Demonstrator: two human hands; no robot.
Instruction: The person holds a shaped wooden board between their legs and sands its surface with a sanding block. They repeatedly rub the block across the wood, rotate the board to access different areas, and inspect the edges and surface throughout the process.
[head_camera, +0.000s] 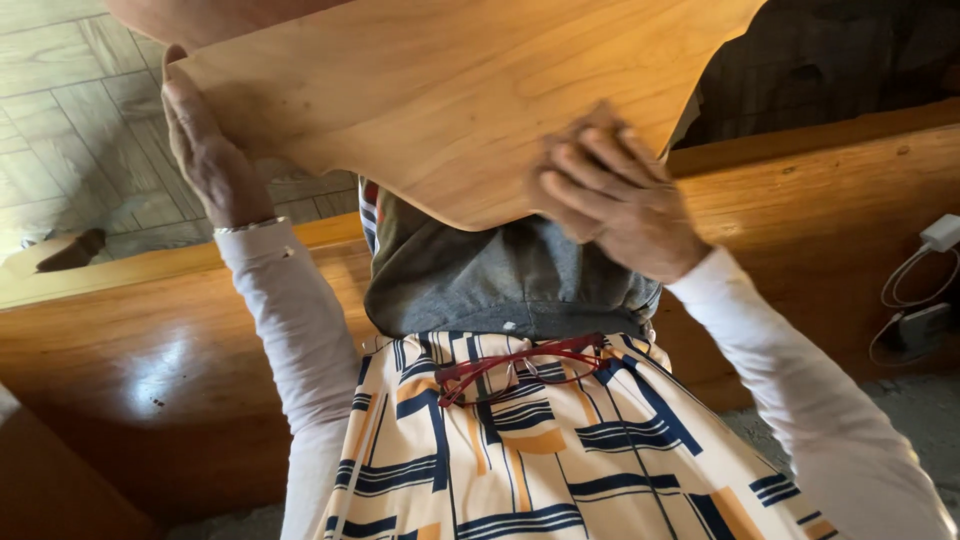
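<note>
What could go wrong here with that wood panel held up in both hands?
The left hand grips only the edge of the wooden panel, so it might slip. The right hand rubs with a small pad near the curved edge and could slide off. The red glasses hanging below could get knocked.

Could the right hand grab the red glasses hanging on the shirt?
Probably yes. The right hand is pressed flat on the wooden board, and the red glasses hang just below it on the patterned shirt, with nothing between. It would have to leave the board first.
</note>
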